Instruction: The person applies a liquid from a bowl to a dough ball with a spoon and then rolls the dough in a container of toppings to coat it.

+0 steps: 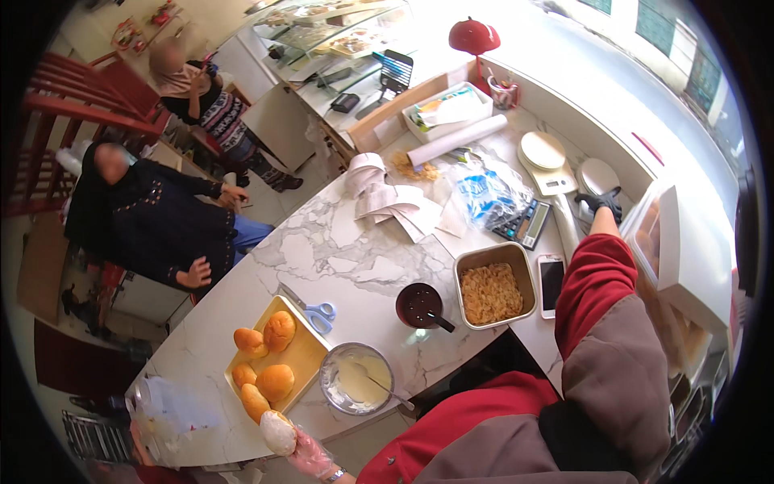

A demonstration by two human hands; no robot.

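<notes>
My left hand, in a clear plastic glove, grips a bun coated with white cream at the near edge of the counter. It is just off the corner of a yellow tray holding several golden buns. Beside the tray stands a metal bowl of white cream with a spoon in it. My right hand, in a black glove, is stretched out to the far right. Its fingers are spread at the near edge of a round white item, beside a kitchen scale; whether they touch it is unclear.
Blue-handled scissors, a dark cup, a square tin of brownish flakes, a phone and a calculator stand on the marble counter. Two people are beyond its left side. White boxes are near my right arm.
</notes>
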